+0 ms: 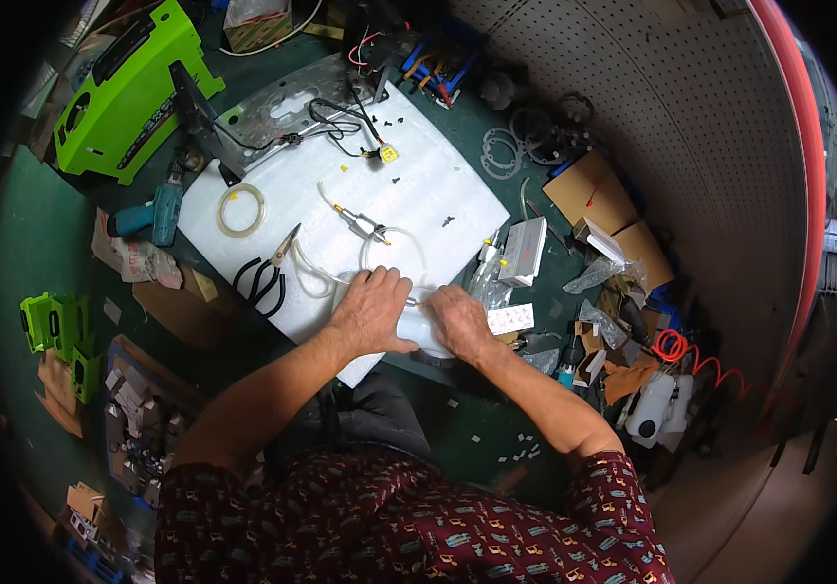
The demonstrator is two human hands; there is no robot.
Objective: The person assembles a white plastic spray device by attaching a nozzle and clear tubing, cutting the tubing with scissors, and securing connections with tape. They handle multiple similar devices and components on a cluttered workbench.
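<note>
A whitish plastic container (425, 338) lies at the near edge of the white foam sheet (457, 195), between my two hands. My left hand (372, 310) is closed over its left side, with the thumb pointing right. On the other side, my right hand (459, 321) curls its fingers inward beside a small metal fitting (412, 303); what they pinch is hidden. Clear tubing (423, 255) loops just beyond the hands. Past it lies a metal inline part (355, 224) with yellow bits and short tubing. Black-handled pliers (268, 273) rest left of my left hand.
A clear tubing coil (241, 211) lies on the sheet. Farther off stand a metal bracket (287, 112) with a yellow connector (388, 154) and a green housing (131, 92). A teal power tool (165, 209) lies left; white boxes (526, 248) and cardboard (594, 195) crowd the right.
</note>
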